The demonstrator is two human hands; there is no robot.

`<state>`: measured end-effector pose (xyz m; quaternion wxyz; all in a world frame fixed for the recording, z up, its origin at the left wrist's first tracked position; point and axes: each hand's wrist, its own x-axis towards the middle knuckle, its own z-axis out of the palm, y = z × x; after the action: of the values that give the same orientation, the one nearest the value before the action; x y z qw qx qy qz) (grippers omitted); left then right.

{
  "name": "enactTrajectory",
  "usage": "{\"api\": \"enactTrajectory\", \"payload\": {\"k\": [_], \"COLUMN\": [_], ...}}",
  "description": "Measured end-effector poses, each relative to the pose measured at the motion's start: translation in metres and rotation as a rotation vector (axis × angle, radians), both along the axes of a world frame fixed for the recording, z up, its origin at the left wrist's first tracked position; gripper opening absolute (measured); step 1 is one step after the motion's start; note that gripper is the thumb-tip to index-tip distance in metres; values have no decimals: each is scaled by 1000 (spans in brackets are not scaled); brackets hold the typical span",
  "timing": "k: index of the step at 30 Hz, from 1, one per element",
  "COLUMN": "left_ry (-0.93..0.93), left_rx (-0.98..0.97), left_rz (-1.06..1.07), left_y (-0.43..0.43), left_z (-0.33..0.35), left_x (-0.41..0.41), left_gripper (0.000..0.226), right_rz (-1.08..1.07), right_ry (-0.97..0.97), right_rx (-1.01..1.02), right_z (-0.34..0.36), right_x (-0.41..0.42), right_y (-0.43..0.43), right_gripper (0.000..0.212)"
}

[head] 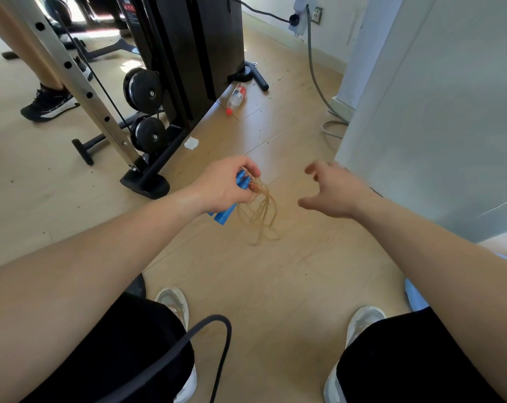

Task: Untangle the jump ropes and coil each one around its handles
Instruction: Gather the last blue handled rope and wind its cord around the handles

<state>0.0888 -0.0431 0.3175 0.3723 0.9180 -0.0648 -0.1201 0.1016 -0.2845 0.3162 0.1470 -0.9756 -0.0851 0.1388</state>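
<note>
Over wood floor (pixel 275 286), left hand (pixel 226 186) grips blue handles (pixel 224 213), rope (pixel 261 216) dangling; right hand (pixel 333 193) spread

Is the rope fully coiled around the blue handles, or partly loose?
Partly coiled: the translucent amber rope wraps the blue plastic handles near the left hand, but loops hang loose below.

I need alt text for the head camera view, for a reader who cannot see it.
A person's left hand grips two blue jump rope handles, with the amber rope partly wound on them and its loops hanging loose. The right hand hovers open beside it, holding nothing. Below is a wooden floor, with a black weight machine on the left.
</note>
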Motion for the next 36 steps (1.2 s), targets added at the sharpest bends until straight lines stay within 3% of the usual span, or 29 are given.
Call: {"api": "enactTrajectory", "payload": {"k": [3, 5, 11, 14, 23, 28, 32, 36], "left_ry": [0, 3, 35, 27, -99, -94, -47, -48], "left_rx": [-49, -83, -194, -174, 161, 169, 177, 221], "left_rz": [-12, -16, 7, -5, 16, 31, 82, 144], "left_y": [-12, -17, -22, -23, -23, -23, -6, 12], "left_z": [4, 6, 7, 5, -13, -17, -20, -21], "left_x": [-5, -7, -11, -11, -6, -4, 2, 7], "left_gripper": [35, 36, 34, 35, 35, 34, 30, 27], "right_rz": [142, 184, 120, 91, 54, 116, -19, -191], "right_ry": [-35, -17, -71, -72, -122, -57, -99, -151], "right_rx": [124, 122, 208, 234, 307, 310, 331, 218], "right_z": [6, 5, -1, 1, 15, 13, 8, 4], "right_x": [-8, -14, -13, -12, -1, -5, 1, 8], "right_y": [21, 31, 33, 33, 20, 16, 4, -9], "right_gripper": [41, 38, 18, 15, 12, 15, 15, 17]}}
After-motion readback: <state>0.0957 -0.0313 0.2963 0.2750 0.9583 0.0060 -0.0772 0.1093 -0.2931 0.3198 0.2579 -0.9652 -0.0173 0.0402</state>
